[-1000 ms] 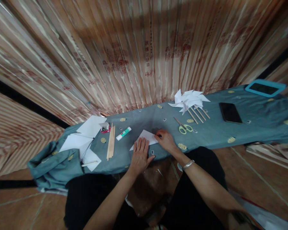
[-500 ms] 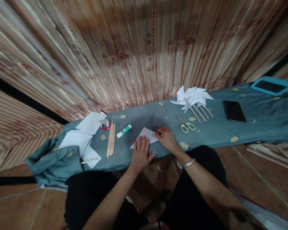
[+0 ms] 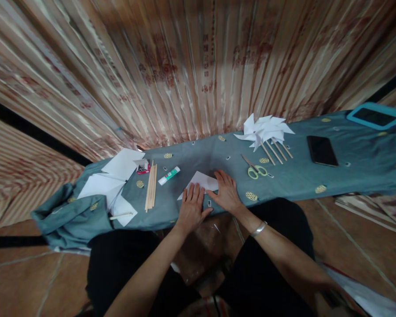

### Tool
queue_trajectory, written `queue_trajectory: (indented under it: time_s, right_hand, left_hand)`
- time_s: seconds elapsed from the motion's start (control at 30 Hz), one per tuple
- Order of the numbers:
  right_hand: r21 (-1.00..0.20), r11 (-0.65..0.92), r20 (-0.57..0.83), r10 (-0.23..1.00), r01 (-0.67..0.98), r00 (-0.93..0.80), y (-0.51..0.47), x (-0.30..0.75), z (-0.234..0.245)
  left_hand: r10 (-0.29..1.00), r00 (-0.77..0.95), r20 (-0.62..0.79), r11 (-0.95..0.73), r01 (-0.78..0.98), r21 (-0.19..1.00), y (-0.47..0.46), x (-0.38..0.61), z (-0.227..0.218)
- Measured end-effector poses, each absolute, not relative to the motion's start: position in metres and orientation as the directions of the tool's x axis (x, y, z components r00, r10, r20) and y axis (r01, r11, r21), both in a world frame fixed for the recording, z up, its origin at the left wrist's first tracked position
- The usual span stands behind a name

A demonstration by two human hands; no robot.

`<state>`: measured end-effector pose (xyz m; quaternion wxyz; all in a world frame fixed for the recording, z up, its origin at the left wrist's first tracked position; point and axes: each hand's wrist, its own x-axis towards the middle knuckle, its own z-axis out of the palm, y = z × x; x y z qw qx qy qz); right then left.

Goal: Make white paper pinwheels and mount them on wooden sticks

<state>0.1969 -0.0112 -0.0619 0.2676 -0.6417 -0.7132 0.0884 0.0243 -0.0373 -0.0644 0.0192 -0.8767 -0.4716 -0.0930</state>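
Observation:
A white sheet of paper folded into a triangle (image 3: 199,178) lies near the table's front edge. Flat on its left part rests my left hand (image 3: 191,209), fingers stretched out over the lower edge. My right hand (image 3: 225,191) lies on the paper's right corner with its fingers extended and thumb apart, covering that corner. To the left of the paper is a glue stick (image 3: 169,175) with a green label. Green-handled scissors (image 3: 254,169) lie to the right, beyond my right hand.
Wooden sticks (image 3: 151,187) and a small red box (image 3: 143,167) lie left, beside white paper sheets (image 3: 102,189). Several paper pinwheels (image 3: 265,130) on sticks are at the back right. Farther right are a black phone (image 3: 322,151) and a blue-framed tablet (image 3: 376,116). A curtain (image 3: 191,66) hangs behind.
My right hand has gone from pinching the paper's right corner to lying flat on it with fingers spread. My left hand stays pressed on the paper. The view has shifted slightly.

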Motion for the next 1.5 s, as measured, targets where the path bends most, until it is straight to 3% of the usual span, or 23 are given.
queue_trajectory:
  time_s: [0.43, 0.67, 0.9, 1.07, 1.17, 1.33, 1.4, 1.5]
  right_hand:
    - [-0.551, 0.073, 0.249, 0.965, 0.831, 0.081, -0.015, 0.247, -0.073]
    - [-0.608, 0.15, 0.274, 0.961, 0.78, 0.029, -0.014, 0.25, -0.073]
    - [-0.568, 0.216, 0.209, 0.971, 0.794, -0.115, -0.011, 0.234, -0.059]
    - [-0.654, 0.181, 0.191, 0.979, 0.734, -0.071, -0.005, 0.226, -0.055]
    - [-0.73, 0.159, 0.202, 0.979, 0.665, -0.012, -0.001, 0.227, -0.051]
    - [-0.771, 0.14, 0.317, 0.931, 0.621, 0.183, -0.001, 0.244, -0.032]
    - [-0.733, 0.205, 0.405, 0.898, 0.649, 0.173, -0.008, 0.247, -0.025]
    - [-0.656, 0.346, 0.505, 0.861, 0.671, 0.051, -0.024, 0.242, -0.019]
  left_hand:
    - [0.82, 0.53, 0.215, -0.55, 0.834, 0.042, -0.069, -0.064, -0.059]
    - [0.835, 0.486, 0.257, -0.513, 0.857, 0.045, -0.072, -0.057, -0.064]
    - [0.84, 0.476, 0.262, -0.499, 0.866, 0.028, -0.073, -0.056, -0.065]
    - [0.835, 0.481, 0.268, -0.504, 0.863, 0.024, -0.074, -0.056, -0.068]
    - [0.856, 0.446, 0.259, -0.481, 0.872, 0.089, -0.073, -0.056, -0.068]
    - [0.889, 0.314, 0.333, -0.417, 0.857, 0.304, -0.068, -0.035, -0.046]
    - [0.853, 0.351, 0.386, -0.477, 0.825, 0.304, -0.063, -0.017, -0.03]
    - [0.729, 0.473, 0.495, -0.618, 0.766, 0.178, -0.054, 0.016, -0.008]
